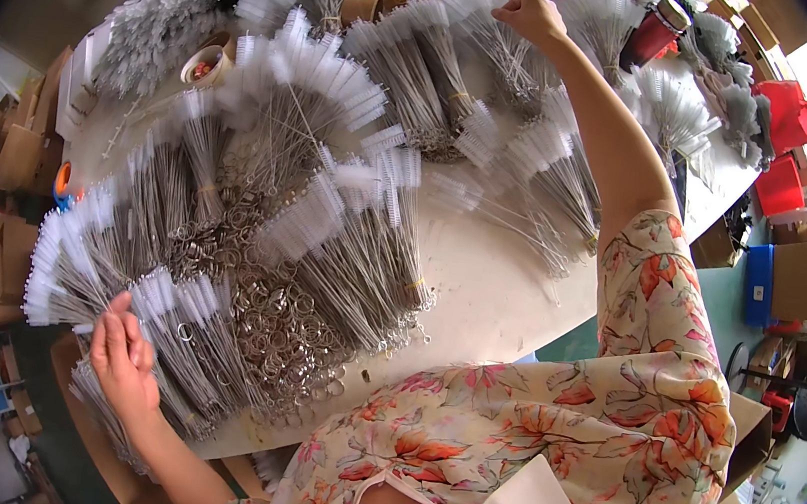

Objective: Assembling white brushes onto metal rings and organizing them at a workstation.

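Observation:
My left hand (pixel 124 361) is at the table's near left, fingers curled together beside a fanned bundle of white-bristled wire brushes (pixel 70 261). What its fingers hold, if anything, cannot be made out. A row of similar brushes (pixel 200 353) lies just right of it. My right arm stretches to the far side, where my right hand (pixel 533 20) is closed in a pinch above more wire-stemmed brushes (pixel 507 63). Its fingertips hide whatever may be between them. A large heap of metal key rings (pixel 288 334) lies between the brush bundles.
Banded brush bundles (pixel 435 75) cover much of the pale table (pixel 477 306). A small tub (pixel 207 65) stands far left, near orange-handled scissors (pixel 62 182). A dark red cylinder (pixel 655 33) stands far right. Cardboard boxes (pixel 29 141) and red bins (pixel 786 116) flank the table.

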